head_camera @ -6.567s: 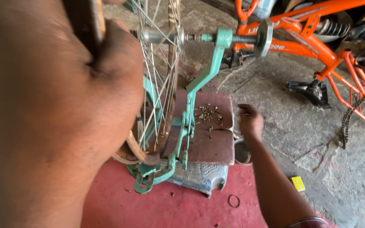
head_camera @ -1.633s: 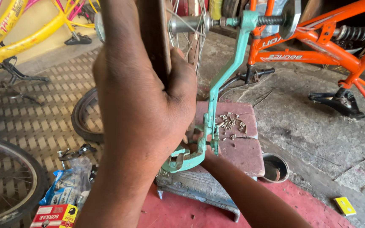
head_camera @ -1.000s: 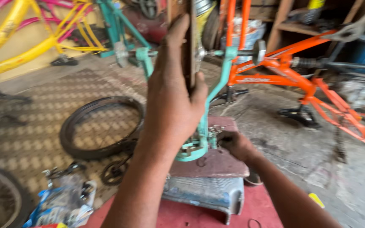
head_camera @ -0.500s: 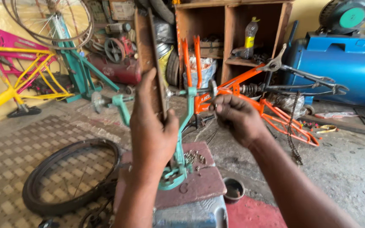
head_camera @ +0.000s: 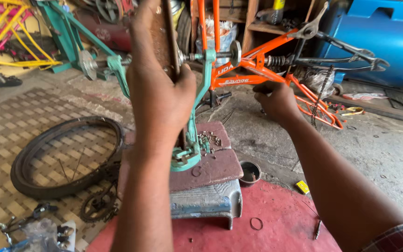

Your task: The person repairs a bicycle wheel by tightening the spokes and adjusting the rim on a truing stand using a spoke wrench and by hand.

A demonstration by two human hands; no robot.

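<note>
My left hand (head_camera: pixel 160 88) grips the rusty rim of a bicycle wheel (head_camera: pixel 168 32) that stands upright in a teal truing stand (head_camera: pixel 196 116). The stand rests on a small red-topped stool (head_camera: pixel 211 177), where several small spoke nipples (head_camera: pixel 209 138) lie loose. My right hand (head_camera: pixel 276 100) hovers to the right of the stand, fingers curled in front of an orange bicycle frame (head_camera: pixel 257 65); whether it pinches anything small is hidden.
A black tyre (head_camera: pixel 66 156) lies on the patterned floor at left, with a chainring (head_camera: pixel 98 205) beside it. A small round tin (head_camera: pixel 250 171) sits next to the stool. Behind are a blue tank (head_camera: pixel 369 42), wooden shelves (head_camera: pixel 262 18) and yellow and pink frames (head_camera: pixel 5 42).
My view has swung from looking down at the stool to looking out across the workshop. My right hand rose from the nipples on the stool and now sits out to the right.
</note>
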